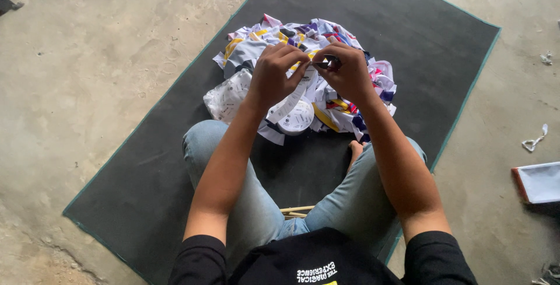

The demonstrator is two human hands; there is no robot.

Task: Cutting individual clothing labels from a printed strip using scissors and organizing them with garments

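My left hand (274, 75) and my right hand (349, 70) are raised together over a heap of cut fabric scraps (245, 51) in white, purple, yellow and red. Both hands pinch one small scrap (322, 61) between their fingertips; its dark and yellow edge shows between the thumbs. A strip of white printed fabric (290, 103) hangs down from under my left hand. The heap lies on a dark mat (408, 22) just beyond my crossed legs in light blue jeans (256, 203).
The mat has a green border and lies on a bare concrete floor (87, 57). A flat white board with a red edge (539, 183) lies on the floor at the right. Small loose scraps (535, 140) are scattered near it and at the top right corner.
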